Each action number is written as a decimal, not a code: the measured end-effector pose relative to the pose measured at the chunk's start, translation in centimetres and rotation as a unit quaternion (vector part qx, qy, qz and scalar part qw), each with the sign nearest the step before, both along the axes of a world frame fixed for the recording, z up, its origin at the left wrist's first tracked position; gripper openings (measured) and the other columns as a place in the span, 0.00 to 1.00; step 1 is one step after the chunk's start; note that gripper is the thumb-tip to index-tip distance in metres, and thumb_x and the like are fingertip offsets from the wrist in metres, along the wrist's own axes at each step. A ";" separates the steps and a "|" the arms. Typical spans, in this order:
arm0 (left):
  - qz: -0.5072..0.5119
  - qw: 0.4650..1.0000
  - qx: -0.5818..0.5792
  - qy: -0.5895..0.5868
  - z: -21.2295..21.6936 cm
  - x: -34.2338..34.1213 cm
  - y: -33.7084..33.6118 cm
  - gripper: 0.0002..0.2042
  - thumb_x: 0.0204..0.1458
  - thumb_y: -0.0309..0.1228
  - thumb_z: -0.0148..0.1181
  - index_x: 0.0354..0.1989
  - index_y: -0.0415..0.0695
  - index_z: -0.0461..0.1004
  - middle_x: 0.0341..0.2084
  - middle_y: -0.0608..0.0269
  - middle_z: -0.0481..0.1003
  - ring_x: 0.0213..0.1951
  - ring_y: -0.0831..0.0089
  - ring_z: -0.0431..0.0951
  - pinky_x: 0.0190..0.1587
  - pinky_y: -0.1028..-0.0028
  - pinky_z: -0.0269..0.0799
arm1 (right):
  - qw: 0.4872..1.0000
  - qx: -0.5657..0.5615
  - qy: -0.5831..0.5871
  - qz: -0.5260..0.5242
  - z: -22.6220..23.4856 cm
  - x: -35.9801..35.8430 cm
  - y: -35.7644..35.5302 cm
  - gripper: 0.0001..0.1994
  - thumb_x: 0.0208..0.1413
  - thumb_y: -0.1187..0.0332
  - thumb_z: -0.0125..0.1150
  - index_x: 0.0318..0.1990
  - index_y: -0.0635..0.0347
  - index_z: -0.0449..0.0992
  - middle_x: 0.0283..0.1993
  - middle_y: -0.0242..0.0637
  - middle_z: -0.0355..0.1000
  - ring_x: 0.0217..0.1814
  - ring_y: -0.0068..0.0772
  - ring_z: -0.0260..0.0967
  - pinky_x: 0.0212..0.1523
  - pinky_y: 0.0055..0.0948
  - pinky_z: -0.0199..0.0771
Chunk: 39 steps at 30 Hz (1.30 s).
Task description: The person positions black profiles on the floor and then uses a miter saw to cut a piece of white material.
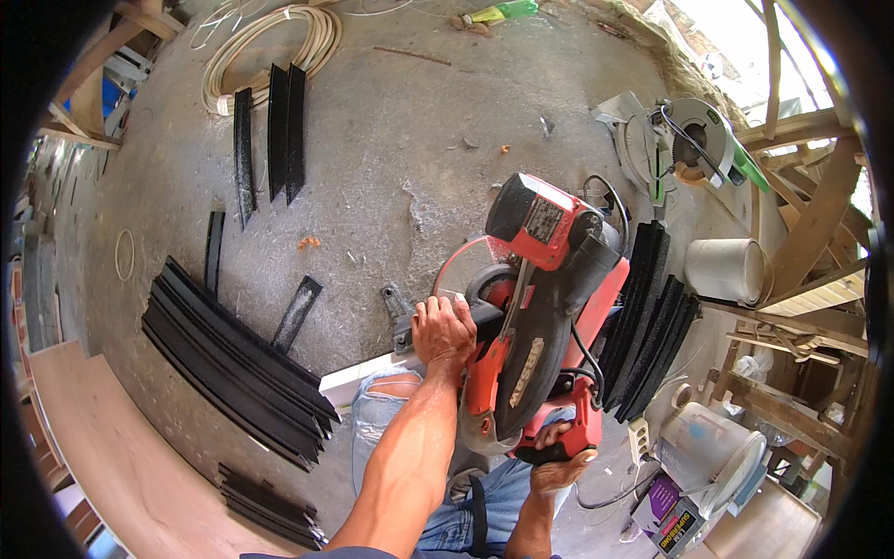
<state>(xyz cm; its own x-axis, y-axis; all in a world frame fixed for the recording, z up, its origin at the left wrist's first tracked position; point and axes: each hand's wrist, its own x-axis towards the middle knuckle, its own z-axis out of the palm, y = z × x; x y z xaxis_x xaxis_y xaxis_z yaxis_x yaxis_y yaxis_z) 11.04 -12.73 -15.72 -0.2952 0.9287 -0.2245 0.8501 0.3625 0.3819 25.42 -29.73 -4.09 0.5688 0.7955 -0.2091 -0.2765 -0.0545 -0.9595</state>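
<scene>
The left hand [443, 331] pressed flat on a white strip [358, 380] at the base of the red mitre saw [535, 307], its fingers closed over the strip, probably to keep it steady. The right hand [557, 458] gripped the saw handle, fingers wrapped around it. Black strips [233, 363] lay stacked on the concrete floor [391, 140] at the left, more leaned at the right, near a white bucket [724, 270].

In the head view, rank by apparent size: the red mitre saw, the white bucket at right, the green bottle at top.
1. Red mitre saw, though nearest the camera.
2. White bucket.
3. Green bottle, farthest away and near the rim, so its smallness is partly distance.
</scene>
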 end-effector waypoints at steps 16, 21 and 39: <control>0.003 1.000 0.001 0.002 0.1 0.1 0.0 0.21 0.64 0.44 0.44 0.34 0.40 0.77 0.39 0.53 0.76 0.49 0.55 0.73 0.53 0.57 0.67 | 1.000 -0.002 0.024 -0.003 -0.6 0.0 -0.6 0.40 0.57 0.26 0.47 0.46 0.64 0.71 0.30 0.38 0.66 0.28 0.32 0.64 0.31 0.29 0.68; 0.000 1.000 -0.008 0.001 0.1 0.1 0.0 0.21 0.64 0.44 0.44 0.34 0.40 0.77 0.39 0.53 0.76 0.49 0.54 0.73 0.53 0.57 0.66 | 1.000 -0.004 -0.001 -0.005 -0.3 -0.1 -0.2 0.40 0.58 0.26 0.45 0.45 0.63 0.71 0.29 0.38 0.65 0.27 0.32 0.64 0.30 0.28 0.68; -0.001 1.000 -0.008 0.000 0.3 0.0 0.0 0.21 0.65 0.44 0.43 0.34 0.40 0.77 0.39 0.53 0.75 0.49 0.54 0.72 0.54 0.57 0.66 | 1.000 -0.002 0.020 -0.008 -0.8 0.0 -0.5 0.41 0.56 0.25 0.48 0.46 0.63 0.72 0.28 0.37 0.65 0.26 0.33 0.64 0.30 0.28 0.68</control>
